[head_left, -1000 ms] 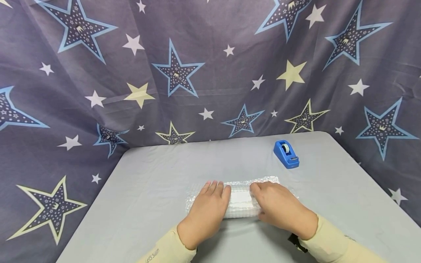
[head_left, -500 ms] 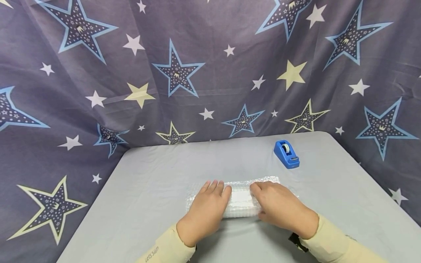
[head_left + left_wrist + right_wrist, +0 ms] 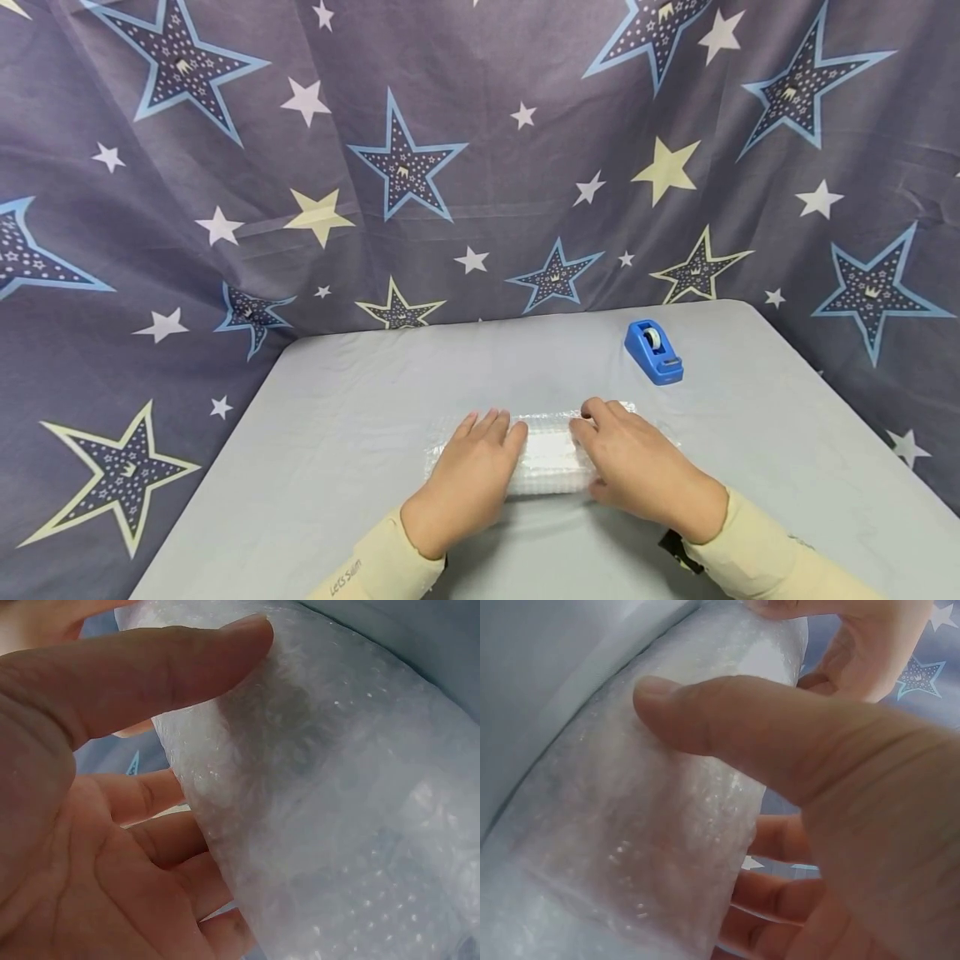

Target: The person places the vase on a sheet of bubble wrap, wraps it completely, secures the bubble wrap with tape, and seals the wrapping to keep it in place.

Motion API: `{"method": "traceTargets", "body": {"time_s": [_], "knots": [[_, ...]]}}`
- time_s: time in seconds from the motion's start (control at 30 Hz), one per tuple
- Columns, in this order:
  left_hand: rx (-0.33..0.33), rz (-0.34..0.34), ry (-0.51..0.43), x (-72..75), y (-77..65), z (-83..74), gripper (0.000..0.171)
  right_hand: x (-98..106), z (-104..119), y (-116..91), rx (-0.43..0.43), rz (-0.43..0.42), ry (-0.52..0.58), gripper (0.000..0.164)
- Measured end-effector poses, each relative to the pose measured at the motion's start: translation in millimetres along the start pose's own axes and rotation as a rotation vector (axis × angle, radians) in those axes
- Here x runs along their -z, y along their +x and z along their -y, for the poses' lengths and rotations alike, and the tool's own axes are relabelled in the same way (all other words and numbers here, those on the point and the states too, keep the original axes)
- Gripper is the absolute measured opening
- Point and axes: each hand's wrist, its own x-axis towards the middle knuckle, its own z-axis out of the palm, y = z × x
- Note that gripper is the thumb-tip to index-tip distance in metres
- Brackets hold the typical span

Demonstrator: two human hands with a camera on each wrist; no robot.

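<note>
Left hand (image 3: pixel 468 487): partly closed, gripping the left part of the bubble-wrap bundle (image 3: pixel 551 454) between thumb and fingers. Right hand (image 3: pixel 648 475): same grip, right part. In both wrist views, the fingertips pass out of sight behind the bundle. Its layers obscure its contents. The bundle is at the table (image 3: pixel 337 475); its underside is hidden, so contact appears likely but unconfirmed. Beyond the bundle, to the right: blue tape dispenser (image 3: pixel 654 354). Nearer than the bundle: sleeves (image 3: pixel 386 560), cut off by the frame.

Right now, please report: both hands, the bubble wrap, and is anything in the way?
Left hand and right hand: gripping, one toward each end. Bubble wrap: long bundle, crosswise. Blue tape dispenser: farther back, apart, seemingly not in the way.
</note>
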Motion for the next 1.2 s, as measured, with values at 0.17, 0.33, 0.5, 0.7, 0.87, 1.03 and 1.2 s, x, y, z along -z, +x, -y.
{"method": "traceTargets", "body": {"time_s": [0.17, 0.33, 0.5, 0.7, 0.87, 1.03, 1.2], "knots": [[0.012, 0.001, -0.006, 1.2, 0.0, 0.3, 0.058, 1.7, -0.7, 0.0, 0.016, -0.004, -0.028, 0.069], [0.019, -0.001, -0.017, 2.0, -0.2, 0.7, 0.060, 2.9, -1.1, 0.4, 0.031, -0.003, -0.052, 0.071], [0.023, -0.015, -0.035, -0.2, -0.1, 1.9, 0.061, 3.5, -1.1, 1.0, 0.028, 0.005, -0.050, 0.074], [0.014, -0.057, -0.050, -1.7, 0.0, 3.9, 0.063, 4.2, -0.8, 1.6, 0.027, 0.014, -0.053, 0.077], [0.001, -0.113, -0.055, -2.7, 0.9, 5.9, 0.063, 3.8, -0.8, 1.5, 0.028, 0.002, -0.052, 0.075], [0.003, -0.114, -0.053, -3.6, 1.4, 7.3, 0.067, 2.9, -1.1, 1.7, 0.034, -0.028, -0.046, 0.071], [0.010, -0.076, -0.044, -3.6, 1.2, 7.5, 0.072, 3.0, -1.2, 1.8, 0.048, -0.048, -0.036, 0.064]]}}
